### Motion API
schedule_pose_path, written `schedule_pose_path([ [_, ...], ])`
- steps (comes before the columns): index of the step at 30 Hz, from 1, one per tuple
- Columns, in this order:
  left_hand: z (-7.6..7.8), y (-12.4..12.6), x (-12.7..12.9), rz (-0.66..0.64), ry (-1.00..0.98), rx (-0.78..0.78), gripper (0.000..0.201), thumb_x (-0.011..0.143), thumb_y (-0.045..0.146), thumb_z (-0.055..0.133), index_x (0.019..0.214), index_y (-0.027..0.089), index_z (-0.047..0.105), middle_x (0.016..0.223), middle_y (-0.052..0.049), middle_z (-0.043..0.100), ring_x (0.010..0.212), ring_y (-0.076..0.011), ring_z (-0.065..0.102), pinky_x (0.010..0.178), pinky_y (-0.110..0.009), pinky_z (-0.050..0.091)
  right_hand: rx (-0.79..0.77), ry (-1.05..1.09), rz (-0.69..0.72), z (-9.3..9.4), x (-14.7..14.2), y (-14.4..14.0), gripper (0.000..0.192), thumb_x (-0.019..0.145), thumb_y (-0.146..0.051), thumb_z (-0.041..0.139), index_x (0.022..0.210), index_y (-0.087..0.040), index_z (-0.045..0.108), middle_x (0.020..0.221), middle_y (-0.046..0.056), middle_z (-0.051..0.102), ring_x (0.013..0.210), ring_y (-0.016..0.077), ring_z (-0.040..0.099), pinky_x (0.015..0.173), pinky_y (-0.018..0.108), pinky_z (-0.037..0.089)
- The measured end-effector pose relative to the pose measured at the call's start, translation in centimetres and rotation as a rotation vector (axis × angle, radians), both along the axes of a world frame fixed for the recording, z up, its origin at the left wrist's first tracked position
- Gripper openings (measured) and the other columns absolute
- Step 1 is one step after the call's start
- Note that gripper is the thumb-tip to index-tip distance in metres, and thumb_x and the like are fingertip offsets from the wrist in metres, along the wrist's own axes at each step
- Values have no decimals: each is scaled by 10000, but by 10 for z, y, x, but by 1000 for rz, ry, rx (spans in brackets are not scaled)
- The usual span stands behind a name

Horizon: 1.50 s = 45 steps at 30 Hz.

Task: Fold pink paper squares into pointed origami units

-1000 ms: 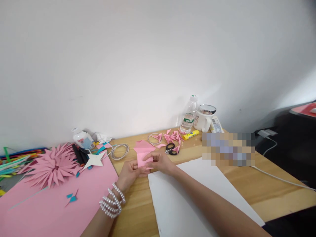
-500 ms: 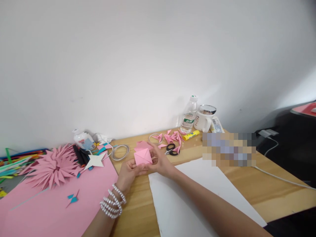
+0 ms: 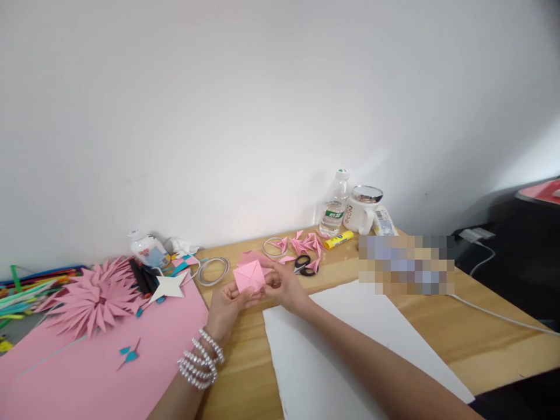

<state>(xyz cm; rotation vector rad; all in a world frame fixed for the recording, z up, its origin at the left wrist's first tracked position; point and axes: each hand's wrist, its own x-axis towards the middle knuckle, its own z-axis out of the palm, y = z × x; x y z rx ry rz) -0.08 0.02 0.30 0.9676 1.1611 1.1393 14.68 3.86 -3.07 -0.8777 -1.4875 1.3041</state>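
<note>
My left hand (image 3: 227, 309) and my right hand (image 3: 285, 287) both pinch a small folded pink paper piece (image 3: 248, 276), held just above the wooden table (image 3: 481, 344). The left grips its lower edge, and a pearl bracelet (image 3: 199, 361) circles that wrist. The right holds its right corner. Behind the hands lie more pink paper pieces (image 3: 251, 256), several small folded pink petals (image 3: 306, 242) and black scissors (image 3: 303, 264).
A white sheet (image 3: 341, 350) lies under my right forearm, a large pink sheet (image 3: 87, 373) at left with a pink paper flower (image 3: 94, 294) and a white star (image 3: 167, 286). A wire coil (image 3: 212, 270), glue stick (image 3: 338, 238), bottle (image 3: 335, 203) and mug (image 3: 362, 210) stand near the wall.
The pink piece was turned from lying low under my right fingers to upright, showing its creased face, and shifted slightly left and up.
</note>
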Motion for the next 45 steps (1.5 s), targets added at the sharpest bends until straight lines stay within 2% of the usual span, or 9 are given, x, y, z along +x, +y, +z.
schedule_pose_path([
  [7, 2, 0, 1, 19, -21, -4, 393, 590, 270, 729, 921, 77, 639, 831, -138, 707, 801, -264, 657, 717, -355, 538, -20, 86, 87, 6, 2, 1, 364, 625, -81, 506, 978, -169, 520, 643, -34, 594, 585, 115, 583, 607, 260, 484],
  [11, 2, 0, 0, 51, -30, -15, 394, 566, 226, 744, 917, 82, 639, 824, -130, 710, 810, -264, 654, 707, -351, 541, -87, 228, 129, 10, 1, 1, 218, 729, -250, 509, 929, -174, 547, 729, 4, 617, 674, 135, 599, 645, 289, 505],
  [15, -1, 0, 0, 33, -25, -44, 360, 571, 230, 742, 886, 82, 648, 807, -127, 711, 766, -257, 663, 698, -353, 543, -65, 198, 63, 9, 1, 1, 285, 683, -341, 614, 898, -159, 568, 744, 15, 622, 643, 128, 589, 617, 273, 498],
  [22, 1, -1, 0, -23, 8, -78, 335, 553, 244, 756, 832, 87, 655, 738, -112, 713, 706, -243, 669, 672, -348, 548, -85, 170, -9, 6, 4, 3, 321, 600, -282, 690, 847, -156, 528, 661, -2, 600, 588, 124, 576, 578, 258, 472],
  [28, 3, -2, 0, -87, 18, -64, 364, 568, 266, 745, 870, 85, 654, 764, -118, 708, 726, -240, 662, 669, -343, 542, -25, 146, -23, 8, 4, 3, 216, 664, -238, 609, 835, -175, 491, 670, 1, 611, 594, 120, 569, 538, 230, 437],
  [32, 6, 1, -1, -7, -15, 33, 365, 616, 263, 709, 940, 110, 637, 802, -88, 699, 739, -197, 649, 641, -279, 527, -3, 104, -8, 10, 5, 3, 178, 688, -202, 551, 861, -168, 529, 680, 6, 618, 573, 116, 557, 523, 227, 418],
  [35, 8, 2, -2, 54, -53, 42, 299, 602, 264, 713, 843, 97, 655, 666, -51, 681, 593, -151, 626, 561, -246, 507, 12, 124, 11, 10, 6, 3, 198, 687, -179, 535, 884, -167, 534, 739, 20, 632, 654, 136, 583, 585, 246, 436],
  [39, 9, 2, -1, 37, -90, 50, 203, 586, 251, 722, 701, 100, 650, 563, -8, 636, 466, -91, 557, 506, -211, 475, 23, 133, -20, 9, 5, 2, 133, 673, -166, 537, 805, -163, 539, 737, 14, 614, 685, 136, 578, 623, 252, 443],
  [45, 11, 1, 1, 21, -95, 44, 258, 589, 264, 720, 781, 100, 663, 671, -53, 679, 599, -151, 623, 583, -251, 500, 7, 88, 14, 11, 3, -2, 248, 619, -164, 587, 867, -152, 593, 780, 22, 619, 673, 135, 562, 594, 249, 444],
])
